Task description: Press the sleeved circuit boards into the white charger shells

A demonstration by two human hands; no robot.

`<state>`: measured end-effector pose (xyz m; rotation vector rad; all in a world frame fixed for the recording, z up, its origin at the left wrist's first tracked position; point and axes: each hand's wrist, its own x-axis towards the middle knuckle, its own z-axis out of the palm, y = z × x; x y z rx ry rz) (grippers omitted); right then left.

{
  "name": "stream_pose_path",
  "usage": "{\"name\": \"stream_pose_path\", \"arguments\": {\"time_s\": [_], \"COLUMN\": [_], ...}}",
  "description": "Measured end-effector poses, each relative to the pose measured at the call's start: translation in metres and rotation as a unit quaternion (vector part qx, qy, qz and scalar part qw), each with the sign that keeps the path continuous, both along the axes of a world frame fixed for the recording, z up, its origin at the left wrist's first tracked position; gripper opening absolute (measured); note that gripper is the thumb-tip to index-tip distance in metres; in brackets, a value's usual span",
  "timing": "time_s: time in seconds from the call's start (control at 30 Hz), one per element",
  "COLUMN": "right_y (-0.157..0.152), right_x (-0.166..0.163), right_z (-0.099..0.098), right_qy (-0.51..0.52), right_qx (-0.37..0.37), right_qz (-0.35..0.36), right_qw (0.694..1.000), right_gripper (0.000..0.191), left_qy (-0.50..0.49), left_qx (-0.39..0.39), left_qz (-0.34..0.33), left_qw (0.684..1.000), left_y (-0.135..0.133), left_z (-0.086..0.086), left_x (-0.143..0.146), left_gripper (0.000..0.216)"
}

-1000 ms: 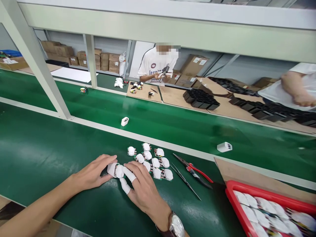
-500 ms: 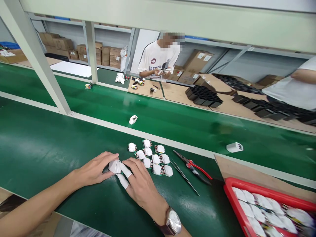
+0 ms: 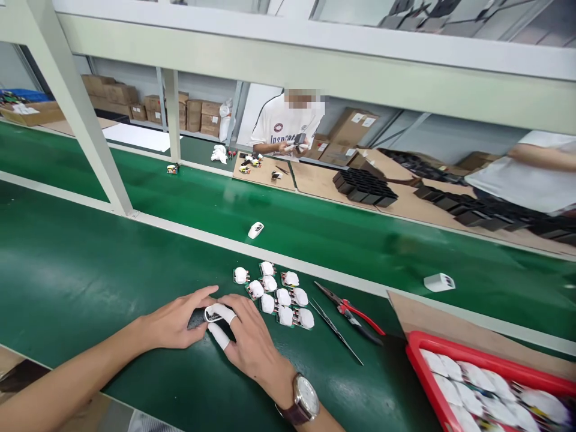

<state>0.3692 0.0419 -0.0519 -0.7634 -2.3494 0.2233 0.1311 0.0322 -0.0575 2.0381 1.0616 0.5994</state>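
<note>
My left hand and my right hand meet on the green work surface, fingers pinched together on a small white part with a dark opening. White finger cots cover my right thumb and forefinger, and a watch sits on that wrist. Just right of my fingertips lies a cluster of several small white-capped parts.
Red-handled pliers and tweezers lie right of the cluster. A red tray of white parts sits at the lower right on cardboard. Two white chargers ride the green belt. Two people work across the belt by black trays.
The white part between my fingers has turned, so its dark opening now faces up. Both chargers on the belt have drifted to the right. My hands stay in place.
</note>
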Motion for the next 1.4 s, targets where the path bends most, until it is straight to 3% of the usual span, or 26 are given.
{"name": "stream_pose_path", "arguments": {"time_s": [0.33,0.5,0.77,0.83,0.97,1.1,1.23,1.33,1.4], "right_y": [0.005,0.004,0.003,0.002,0.003,0.010,0.020,0.020,0.017], "right_x": [0.005,0.004,0.007,0.010,0.020,0.031,0.043,0.056,0.065], "right_z": [0.005,0.000,-0.006,-0.005,-0.003,-0.001,0.006,0.014,0.017], "right_qy": [-0.079,-0.024,0.032,0.019,0.015,0.030,0.015,-0.056,-0.120], "right_qx": [0.056,0.027,-0.009,-0.019,-0.010,0.039,0.069,0.068,0.047], "right_qz": [0.023,0.003,-0.011,-0.013,-0.021,-0.069,-0.094,-0.120,-0.131], "right_qw": [0.995,0.999,0.999,1.000,1.000,0.996,0.993,0.989,0.983], "right_gripper": [0.037,0.029,0.040,0.045,0.051,0.036,0.024,0.008,0.011], "left_qy": [-0.010,0.003,0.003,0.013,0.011,0.011,0.017,0.017,-0.015], "left_qx": [0.045,0.045,0.072,0.100,0.233,0.282,0.294,0.252,0.190], "left_qz": [0.024,0.032,0.033,0.025,-0.013,-0.039,-0.025,-0.016,0.004], "left_qw": [0.999,0.998,0.997,0.995,0.972,0.959,0.955,0.968,0.982], "left_y": [0.002,0.001,0.000,0.000,0.003,0.004,0.002,0.003,0.005], "left_z": [-0.004,-0.004,-0.007,-0.008,-0.008,0.000,0.009,0.010,0.010], "left_x": [-0.001,0.000,-0.001,-0.002,-0.003,0.002,0.007,0.009,0.010], "left_gripper": [0.073,0.068,0.063,0.055,0.037,0.025,0.016,0.018,0.016]}}
